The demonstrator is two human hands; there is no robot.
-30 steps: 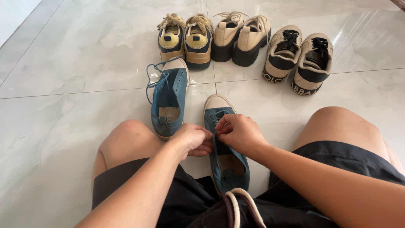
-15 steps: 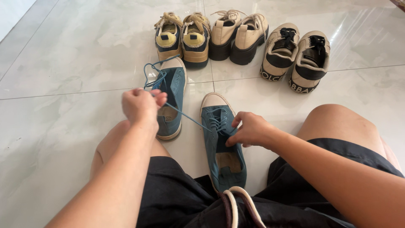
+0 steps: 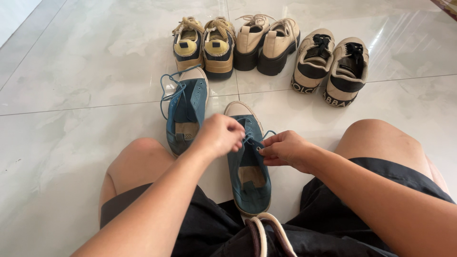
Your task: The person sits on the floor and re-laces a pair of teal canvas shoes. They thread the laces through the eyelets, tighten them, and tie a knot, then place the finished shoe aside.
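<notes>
Sitting on the pale tile floor [image 3: 71,76], we see our left knee [image 3: 138,159] first, then a blue sneaker [image 3: 184,114] with loose laces lying just beyond it. Next comes our left hand [image 3: 220,135], its grip pinched together on the blue lace [image 3: 247,138] of the near sneaker [image 3: 247,162], which lies toe-away between our legs. Our right hand [image 3: 285,150] touches that shoe's right edge by the eyelets, fingers closed; we cannot tell what they pinch. Beyond, in a row: yellow-tongued shoes [image 3: 204,45], cream platform shoes [image 3: 266,43], cream-and-black shoes [image 3: 331,64].
</notes>
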